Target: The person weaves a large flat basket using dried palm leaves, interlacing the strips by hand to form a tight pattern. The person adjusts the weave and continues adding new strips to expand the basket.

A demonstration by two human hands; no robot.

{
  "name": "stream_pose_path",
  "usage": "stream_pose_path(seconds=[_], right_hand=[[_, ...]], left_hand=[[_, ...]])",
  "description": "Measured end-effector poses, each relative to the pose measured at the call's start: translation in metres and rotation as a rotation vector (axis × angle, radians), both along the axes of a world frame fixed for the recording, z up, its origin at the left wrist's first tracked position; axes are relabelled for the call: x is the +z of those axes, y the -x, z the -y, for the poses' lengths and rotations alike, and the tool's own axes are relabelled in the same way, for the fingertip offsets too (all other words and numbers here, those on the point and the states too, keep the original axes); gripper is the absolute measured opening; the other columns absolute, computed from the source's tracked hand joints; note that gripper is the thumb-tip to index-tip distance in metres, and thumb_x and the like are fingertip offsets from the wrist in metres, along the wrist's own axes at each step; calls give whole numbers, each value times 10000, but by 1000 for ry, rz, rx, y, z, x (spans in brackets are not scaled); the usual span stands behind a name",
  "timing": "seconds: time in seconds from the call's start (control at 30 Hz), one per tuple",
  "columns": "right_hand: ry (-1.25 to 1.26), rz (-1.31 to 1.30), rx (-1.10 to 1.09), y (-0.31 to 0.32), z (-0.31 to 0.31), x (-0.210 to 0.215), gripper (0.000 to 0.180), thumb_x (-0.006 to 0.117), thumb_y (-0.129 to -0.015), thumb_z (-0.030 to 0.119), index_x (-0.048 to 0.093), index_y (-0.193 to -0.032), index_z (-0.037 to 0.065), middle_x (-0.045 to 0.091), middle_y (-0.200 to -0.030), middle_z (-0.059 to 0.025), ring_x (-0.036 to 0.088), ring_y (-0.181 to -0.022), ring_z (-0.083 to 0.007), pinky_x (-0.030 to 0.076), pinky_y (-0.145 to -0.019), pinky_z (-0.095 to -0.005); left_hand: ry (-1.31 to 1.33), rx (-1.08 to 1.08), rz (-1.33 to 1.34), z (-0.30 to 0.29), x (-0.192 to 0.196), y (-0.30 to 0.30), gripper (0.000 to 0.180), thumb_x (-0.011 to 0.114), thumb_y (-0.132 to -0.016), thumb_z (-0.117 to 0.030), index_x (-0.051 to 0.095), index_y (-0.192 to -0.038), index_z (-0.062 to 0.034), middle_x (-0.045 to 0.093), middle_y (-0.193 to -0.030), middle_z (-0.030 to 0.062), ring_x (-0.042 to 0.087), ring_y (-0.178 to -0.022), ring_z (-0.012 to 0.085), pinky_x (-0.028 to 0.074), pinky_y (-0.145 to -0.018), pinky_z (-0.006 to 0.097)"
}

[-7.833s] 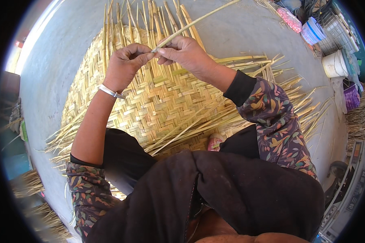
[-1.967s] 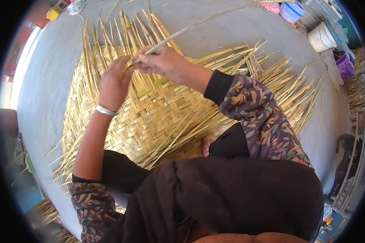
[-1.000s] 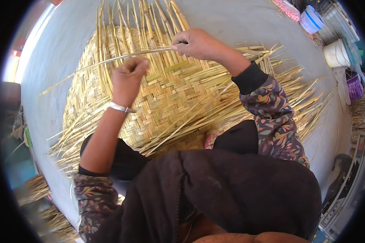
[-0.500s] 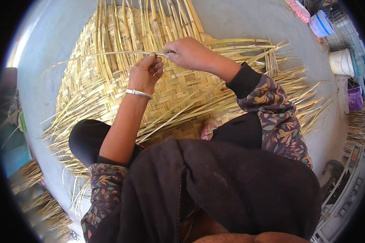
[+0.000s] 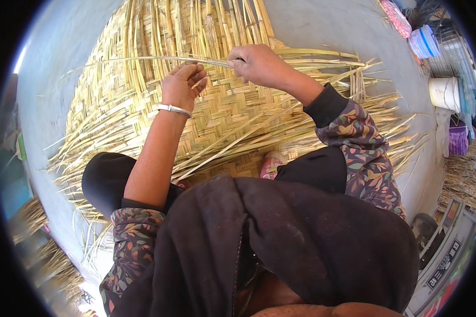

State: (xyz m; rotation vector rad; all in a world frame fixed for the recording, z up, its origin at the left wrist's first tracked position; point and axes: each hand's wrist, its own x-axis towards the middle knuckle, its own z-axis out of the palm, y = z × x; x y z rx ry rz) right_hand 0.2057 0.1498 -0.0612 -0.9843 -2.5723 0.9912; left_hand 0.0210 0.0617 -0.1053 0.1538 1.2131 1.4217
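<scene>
A white bucket (image 5: 443,94), blue-banded bucket (image 5: 424,42) and purple container (image 5: 458,140), contents unclear, line the right edge of the floor (image 5: 322,24). Over the woven mat (image 5: 217,119), far half, the right hand (image 5: 259,63) pinches a strip (image 5: 158,57); the left hand (image 5: 181,87) curls beside it, grip unclear.

The strip (image 5: 148,57), which ran off to the far right, now reaches left from the right hand (image 5: 256,64) across the mat (image 5: 222,113). The left hand (image 5: 182,87), pinching it just beside the right a moment ago, has shifted left, leaving a wider gap; whether its grip touches the strip is unclear.
</scene>
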Motion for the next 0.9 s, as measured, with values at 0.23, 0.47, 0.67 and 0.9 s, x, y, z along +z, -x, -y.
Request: stream_pose_path(seconds=[0.23, 0.47, 0.67, 0.9], right_hand=[[-192, 22, 54, 14, 9, 0, 179, 524, -852, 206, 597, -833, 44, 606, -704, -171, 585, -655, -360, 468, -592, -441], [-386, 117, 128, 16, 22, 4, 126, 515, -835, 166, 548, -799, 49, 593, -692, -156, 598, -665, -339, 477, -568, -440], [-494, 162, 194, 19, 31, -8, 133, 525, -800, 162, 559, -811, 33, 619, -730, -169, 623, -699, -346, 491, -571, -443], [-208, 137, -15, 18, 24, -7, 241, 526, -847, 301, 567, -802, 68, 617, -671, -156, 612, -658, -346, 467, -558, -469]], left_hand=[[-25, -94, -22, 11, 16, -16, 124, 616, -862, -117, 591, -943, -26, 640, -844, 69, 629, -760, 164, 534, -666, 286], [15, -120, -39, 12, 15, -13, 110, 579, -864, -90, 587, -934, -5, 642, -827, 76, 637, -736, 164, 541, -631, 272], [82, -116, -1, 13, 2, -12, 108, 578, -846, -68, 587, -930, -1, 643, -828, 79, 641, -741, 157, 537, -620, 260], [43, -109, 7, 15, 5, -16, 114, 571, -848, -66, 583, -950, -18, 644, -834, 72, 642, -749, 160, 533, -634, 261]])
